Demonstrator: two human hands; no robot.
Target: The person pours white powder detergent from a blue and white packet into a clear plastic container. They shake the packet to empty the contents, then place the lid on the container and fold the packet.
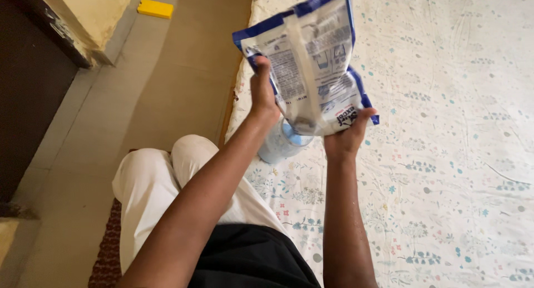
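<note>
At the far left a dark wooden cabinet (pixel 30 87) is standing against the wall, and beside it a pale yellow ledge (pixel 94 12) is running up to the top edge of the view. A small yellow block (pixel 155 8) is lying on the tan floor (pixel 172 82) well away from the person. Nearer the bottom, the person's knee in white trousers (pixel 161 182) is folding up from the floor, with the edge of a dark red patterned mat (pixel 105 249) showing under it.

The left hand (pixel 262 90) is gripping the left edge of a blue and white plastic pouch (pixel 314 60), the thumb lying on its printed face and the fingers wrapping behind. The pouch is being held upright and slightly tilted above the edge of the bed, its top corner reaching the top of the frame. The right hand (pixel 346 135) is cupping the pouch's lower right corner from below, fingers closing around it.

Directly under the pouch's lower end a pale blue plastic jar (pixel 282 142) is standing on the floral bedsheet (pixel 445 154), touching neither hand. The pouch is covering most of the jar's mouth, so what is inside the jar cannot be told, and no contents are showing at the pouch's lower edge either. The white sheet, printed with small blue and red flowers, is stretching across the whole right side.
</note>
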